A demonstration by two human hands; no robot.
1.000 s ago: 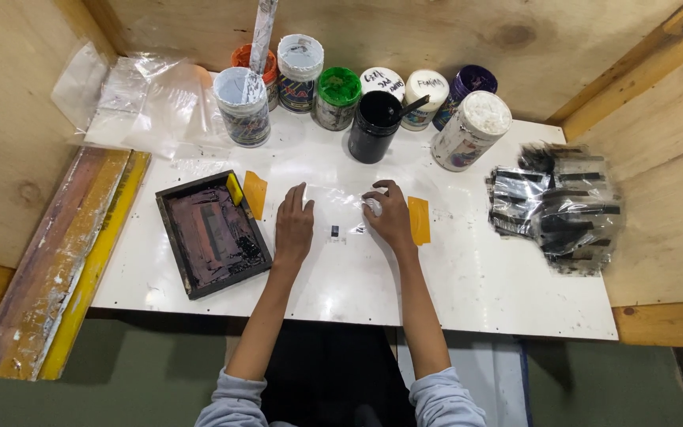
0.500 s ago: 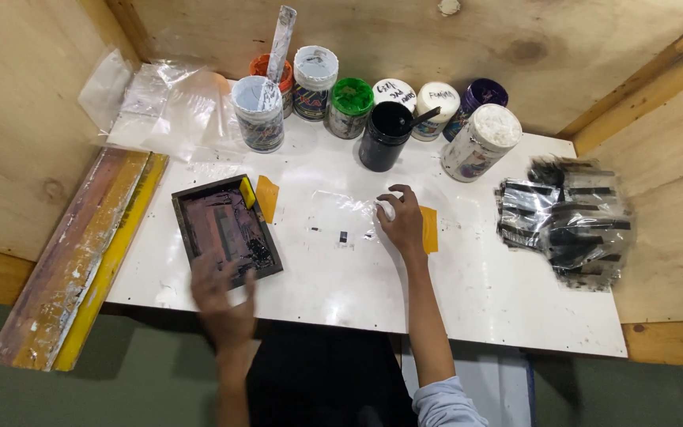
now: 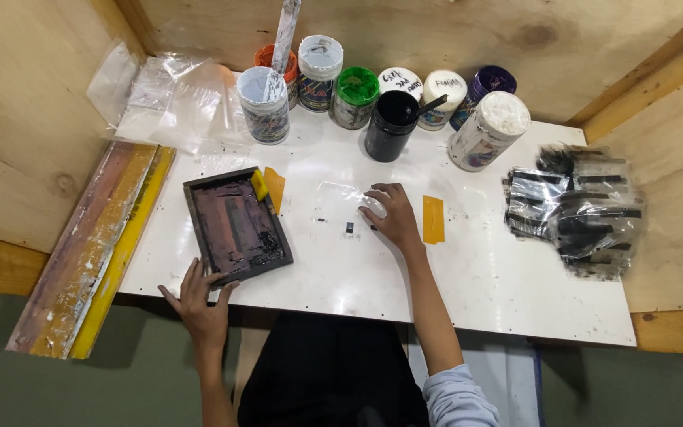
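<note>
I see the framed screen (image 3: 235, 226) lying left on the table (image 3: 476, 277), jars (image 3: 389, 103) ranged behind along the wall, printed bags (image 3: 575, 209) heaped right, my right hand (image 3: 389, 217) between screen and bags.

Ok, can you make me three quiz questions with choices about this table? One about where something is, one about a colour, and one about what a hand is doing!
1. Where is the dark framed screen?
A. left part of the white table
B. among the jars
C. on the floor

2. What colour is the flat card beside the right hand?
A. blue
B. orange-yellow
C. pink

3. What is the left hand doing?
A. touching the screen's near edge
B. lifting a jar
C. resting on the bags

Answers: 1 A, the screen lies left of the clear sheet. 2 B, the card shows orange-yellow. 3 A, its fingers reach the frame's near edge.
</note>
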